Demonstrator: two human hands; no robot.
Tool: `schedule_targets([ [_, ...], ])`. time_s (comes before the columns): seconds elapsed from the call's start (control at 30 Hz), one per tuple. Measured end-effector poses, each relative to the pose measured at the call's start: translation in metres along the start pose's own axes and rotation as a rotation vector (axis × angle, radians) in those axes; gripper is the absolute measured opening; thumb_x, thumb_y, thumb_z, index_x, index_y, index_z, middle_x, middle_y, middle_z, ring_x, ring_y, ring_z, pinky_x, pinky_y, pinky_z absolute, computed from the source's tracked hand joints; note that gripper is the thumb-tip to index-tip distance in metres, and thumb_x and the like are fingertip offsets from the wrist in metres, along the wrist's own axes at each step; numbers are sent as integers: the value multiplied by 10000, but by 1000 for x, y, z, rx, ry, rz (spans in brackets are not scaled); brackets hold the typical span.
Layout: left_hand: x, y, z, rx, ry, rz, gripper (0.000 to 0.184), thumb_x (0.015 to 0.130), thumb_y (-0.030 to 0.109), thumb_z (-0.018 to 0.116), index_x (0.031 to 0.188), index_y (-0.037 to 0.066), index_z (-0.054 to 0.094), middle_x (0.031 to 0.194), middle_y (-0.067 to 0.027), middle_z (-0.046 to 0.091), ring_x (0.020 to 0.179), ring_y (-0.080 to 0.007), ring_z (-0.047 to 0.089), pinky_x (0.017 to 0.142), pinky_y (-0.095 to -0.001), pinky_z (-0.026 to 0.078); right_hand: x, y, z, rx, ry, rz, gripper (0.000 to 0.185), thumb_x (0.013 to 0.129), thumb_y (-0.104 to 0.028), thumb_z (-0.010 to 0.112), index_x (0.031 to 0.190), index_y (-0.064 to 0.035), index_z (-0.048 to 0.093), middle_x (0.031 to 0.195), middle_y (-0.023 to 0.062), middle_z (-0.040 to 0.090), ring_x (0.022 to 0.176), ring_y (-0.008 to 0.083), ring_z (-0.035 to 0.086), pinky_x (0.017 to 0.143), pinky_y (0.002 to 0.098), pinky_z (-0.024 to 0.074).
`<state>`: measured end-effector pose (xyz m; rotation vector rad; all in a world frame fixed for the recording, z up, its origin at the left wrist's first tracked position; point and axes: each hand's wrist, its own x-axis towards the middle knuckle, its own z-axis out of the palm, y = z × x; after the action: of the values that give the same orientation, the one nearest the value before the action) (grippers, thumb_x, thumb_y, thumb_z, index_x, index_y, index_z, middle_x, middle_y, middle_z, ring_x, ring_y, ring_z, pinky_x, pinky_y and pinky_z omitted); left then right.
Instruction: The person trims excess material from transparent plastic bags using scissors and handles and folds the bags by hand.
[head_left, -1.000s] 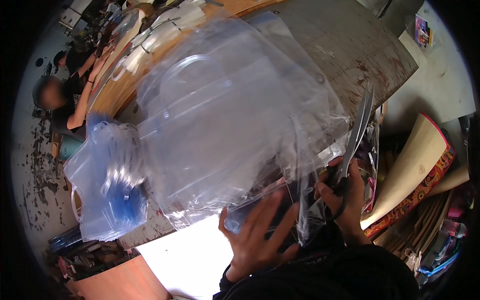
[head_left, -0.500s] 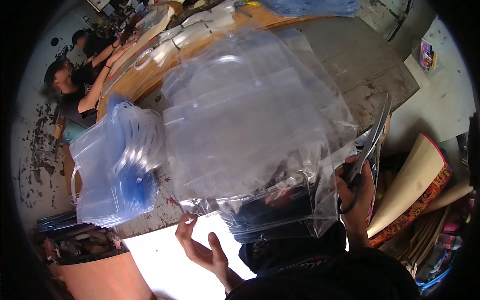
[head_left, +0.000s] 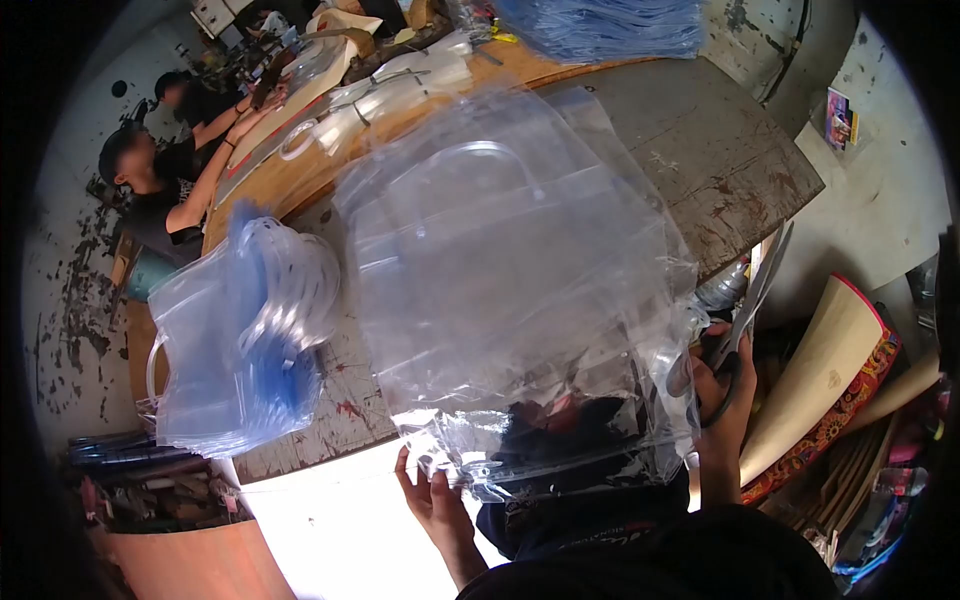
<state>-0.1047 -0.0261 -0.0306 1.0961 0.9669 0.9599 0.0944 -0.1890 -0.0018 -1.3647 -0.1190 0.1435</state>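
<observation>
A large clear plastic bag (head_left: pixel 500 290) with a looped handle at its far end spreads across the table before me. At its near left corner is my left hand (head_left: pixel 438 512), thumb and fingers closed about the plastic edge. My right hand (head_left: pixel 725 395) is at the bag's right side, holding scissors (head_left: pixel 762 285) with black handles, blades pointing up and away. Crumpled plastic lies against the right fingers; whether they also pinch it I cannot tell. The bag's near edge hangs past the table edge, in front of my dark clothing.
A stack of clear bluish bags with handles (head_left: pixel 245 340) lies on the worn table (head_left: pixel 720 150) at left. Bluish plastic sheets (head_left: pixel 605 25) are piled at the back. Two people (head_left: pixel 150 180) work at far left. A patterned roll (head_left: pixel 825 390) stands at right.
The bag's near edge has come closer to me and to the left hand. My left fingers, apart before, have moved up to its corner. The scissors stay in my right hand.
</observation>
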Motion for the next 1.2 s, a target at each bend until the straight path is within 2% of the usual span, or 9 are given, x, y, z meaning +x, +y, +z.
schedule_targets([
  [0.23,-14,-1,17,-145,100,353,574,759,129,514,1284,21,309,1141,-171,464,926,-180,532,675,-226,489,-2,1,-8,-76,-10,-27,321,767,48,557,1050,-48,441,797,11,526,696,54,491,631,180,390],
  [0.37,-16,33,62,-1147,-48,373,730,781,56,495,1385,49,85,1384,-221,219,1148,-376,444,817,-447,507,-9,9,-11,76,-58,-27,318,773,39,562,1051,-57,439,810,18,531,704,58,500,621,185,401],
  [0.47,12,50,50,-612,-138,301,612,867,42,419,1379,31,85,1395,-243,194,1216,-468,303,853,-659,376,-10,7,-1,10,-54,-5,318,784,31,556,1058,-51,417,795,30,538,691,73,521,619,200,419],
  [0.57,64,82,15,-386,-138,675,394,873,-10,330,1241,-147,318,1220,-350,388,1017,-375,541,681,-398,583,-12,2,10,155,-215,130,307,803,38,530,1066,-48,398,789,62,532,673,114,540,618,237,449],
  [0.63,64,144,41,-524,-514,876,592,847,-94,290,1355,-51,-12,1348,-364,120,1163,-532,292,864,-576,427,-16,2,13,187,-229,165,301,814,22,527,1070,-33,378,771,81,535,642,140,546,598,267,462],
  [0.83,67,222,79,630,-699,1149,539,783,-65,380,1310,-94,274,1311,-271,357,1168,-398,417,940,-495,372,-28,24,16,235,-379,290,337,801,-15,604,1062,-35,391,751,58,543,642,117,560,577,230,461],
  [0.9,63,220,97,1022,-828,1081,503,780,-42,416,1281,9,408,1288,-186,442,1211,-283,403,972,-380,349,-29,22,17,248,-370,323,327,804,-30,609,1055,-33,398,745,61,550,644,114,561,577,231,455],
  [1.03,36,154,142,1316,-1029,807,670,631,-81,504,1278,76,430,1217,-273,456,1047,-439,502,843,-412,460,-26,14,5,135,-362,296,323,812,-40,602,1069,-28,408,732,62,561,645,101,557,563,222,444],
  [1.2,0,56,140,1442,-930,1020,553,660,88,630,1196,101,496,1148,-224,462,964,-359,540,689,-406,501,-14,10,-15,83,-188,204,327,819,-84,607,1091,-29,435,739,54,574,596,71,513,526,197,398],
])
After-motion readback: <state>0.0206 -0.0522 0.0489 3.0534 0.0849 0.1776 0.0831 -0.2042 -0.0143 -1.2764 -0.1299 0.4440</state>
